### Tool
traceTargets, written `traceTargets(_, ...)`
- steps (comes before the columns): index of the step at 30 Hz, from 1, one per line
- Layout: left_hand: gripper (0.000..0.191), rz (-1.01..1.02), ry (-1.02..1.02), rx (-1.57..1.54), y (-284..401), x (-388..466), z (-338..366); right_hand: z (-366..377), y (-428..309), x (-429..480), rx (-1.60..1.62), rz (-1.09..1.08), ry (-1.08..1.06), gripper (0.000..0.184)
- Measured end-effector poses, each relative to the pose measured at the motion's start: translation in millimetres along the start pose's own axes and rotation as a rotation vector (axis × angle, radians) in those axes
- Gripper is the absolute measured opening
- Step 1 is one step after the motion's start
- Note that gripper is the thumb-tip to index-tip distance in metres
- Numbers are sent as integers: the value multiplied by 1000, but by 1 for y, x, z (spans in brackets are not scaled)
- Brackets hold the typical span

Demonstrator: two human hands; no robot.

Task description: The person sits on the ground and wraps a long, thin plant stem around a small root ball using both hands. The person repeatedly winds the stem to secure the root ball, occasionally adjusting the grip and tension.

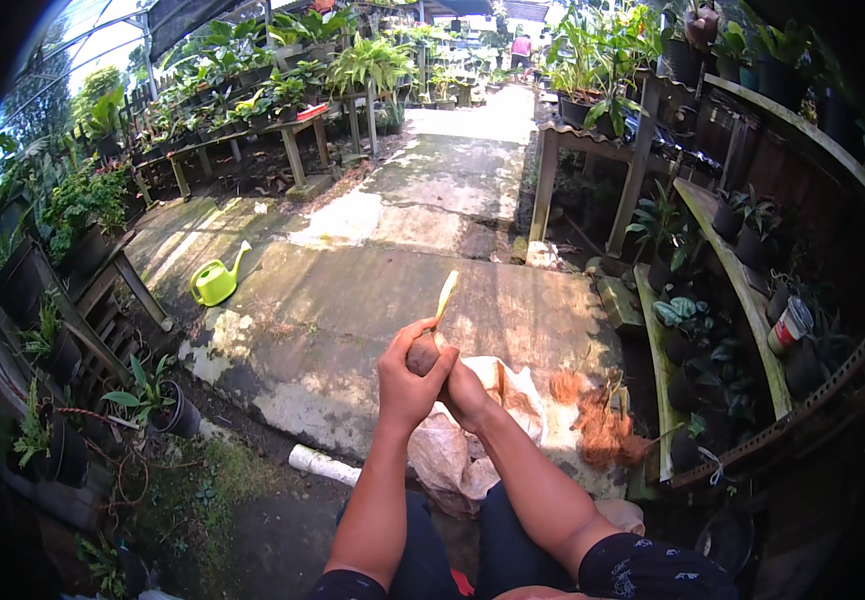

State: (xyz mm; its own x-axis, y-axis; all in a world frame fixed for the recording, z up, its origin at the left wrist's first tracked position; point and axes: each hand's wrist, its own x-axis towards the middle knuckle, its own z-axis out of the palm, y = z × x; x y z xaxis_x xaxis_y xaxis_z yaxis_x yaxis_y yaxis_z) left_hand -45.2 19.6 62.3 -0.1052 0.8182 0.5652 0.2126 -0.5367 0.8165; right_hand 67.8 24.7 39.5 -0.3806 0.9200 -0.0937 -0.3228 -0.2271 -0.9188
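Note:
My left hand is wrapped round a brown, rounded nut, which looks like a small husked coconut. From its top a pale yellow-green shoot points up and away from me. My right hand closes on the same nut from the other side, with fingers near the base of the shoot. Both palms hide most of the nut's surface. Beneath my hands a crumpled whitish woven sack lies on the concrete, before my knees. Orange-brown coconut husk fibre is heaped to the right of the sack.
A white pipe lies left of my legs. Farther left stands a lime-green watering can. Wooden plank shelves with potted plants line the right. A potted plant leans at the left. Up the concrete path is a person.

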Motion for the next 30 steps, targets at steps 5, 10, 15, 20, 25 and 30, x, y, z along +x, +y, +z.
traceTargets(5, 37, -16, 73, -35, -5, 0, 8, -7, 7, 5, 17, -14, -43, 72)
traceTargets(10, 30, -4, 41, -20, -16, 2, 1, -2, 5, 7, 1, 73, -8, 71)
traceTargets(15, 39, -124, 30, -133, 4, 2, 4, -12, 11, 14, -65, 33, 4, 65)
traceTargets(20, 46, -133, 96, -147, 6, 0, 8, -8, 13, 10, 55, -58, 12, 60)
traceTargets(25, 42, -145, 70, -96, -1, -1, 5, 0, 10, 8, 54, -25, 83, 65)
traceTargets(30, 35, -218, 64, -67, -8, 1, 1, -6, 11, 12, -35, 91, 74, 72)
